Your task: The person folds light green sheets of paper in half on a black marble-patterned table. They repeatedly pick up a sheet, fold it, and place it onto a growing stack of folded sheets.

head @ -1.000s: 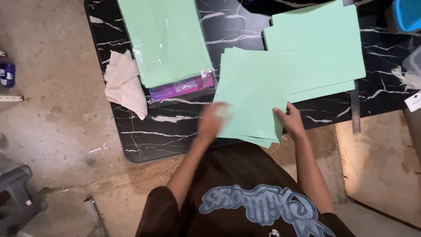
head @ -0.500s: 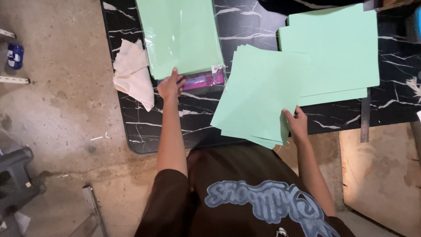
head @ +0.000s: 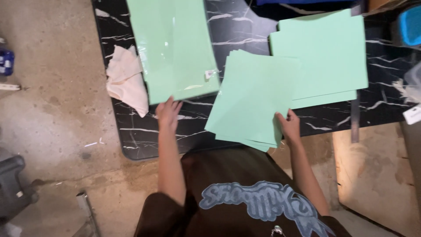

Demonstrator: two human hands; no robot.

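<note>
My left hand (head: 168, 113) reaches to the near corner of a plastic-wrapped pack of pale green paper (head: 175, 48) and grips its edge. The pack lies on the black marble-patterned table (head: 131, 140). My right hand (head: 289, 126) holds the near right corner of a fanned stack of loose green sheets (head: 252, 101), which rests on the table's front edge. Behind that stack lies a second pile of green sheets (head: 324, 57).
A crumpled cream cloth (head: 125, 81) sits at the table's left edge beside the pack. A metal ruler (head: 354, 116) lies to the right of the stacks. A blue container (head: 411, 24) stands at the far right. Concrete floor (head: 52, 109) surrounds the table.
My left hand left the loose stack, swung left and took the wrapped pack's near edge. The purple strip beside the pack no longer shows. My right hand stayed on the loose stack.
</note>
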